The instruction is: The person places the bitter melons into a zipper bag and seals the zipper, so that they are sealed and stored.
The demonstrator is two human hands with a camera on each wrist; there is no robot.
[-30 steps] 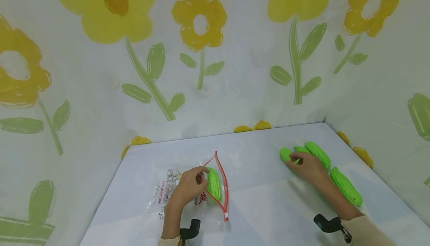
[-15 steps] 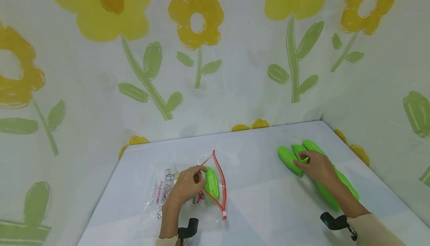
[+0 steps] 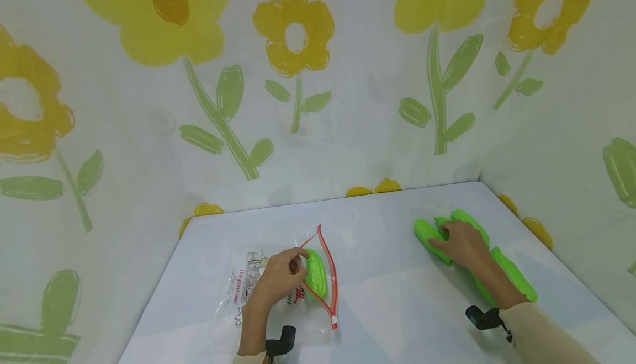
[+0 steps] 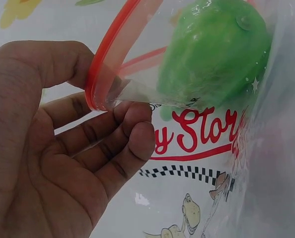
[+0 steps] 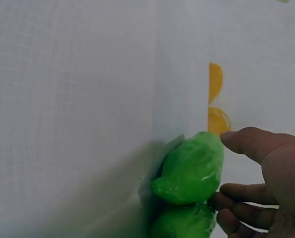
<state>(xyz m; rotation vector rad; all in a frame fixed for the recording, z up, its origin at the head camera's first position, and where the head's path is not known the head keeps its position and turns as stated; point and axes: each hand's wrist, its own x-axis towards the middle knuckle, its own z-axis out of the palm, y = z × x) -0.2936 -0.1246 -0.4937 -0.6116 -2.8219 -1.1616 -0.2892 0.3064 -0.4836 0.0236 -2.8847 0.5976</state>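
Note:
In the head view my left hand [image 3: 280, 275] holds the edge of a clear zip bag [image 3: 332, 267] with a red zip strip. The left wrist view shows the thumb and bent fingers at the red strip [image 4: 110, 47]. Inside the bag's mouth lies a bright green ridged bitter melon [image 3: 316, 275]. My right hand [image 3: 464, 246] is over a group of similar melons, its thumb near the left one [image 3: 431, 241]. In the right wrist view the thumb and fingers are spread beside the pointed end of a melon [image 5: 192, 168]. Whether they touch it is hard to tell.
More green melons lie around the right hand, one at the back [image 3: 472, 226] and one at the right [image 3: 514, 273]. Another shows partly beneath the forearm. The white table [image 3: 377, 297] meets walls of flower-print cloth [image 3: 348, 148] at the back and sides.
My right hand has shifted slightly right, uncovering more of the left melon. Its forearm no longer hides all of the melon beneath it. The left hand and bag look the same.

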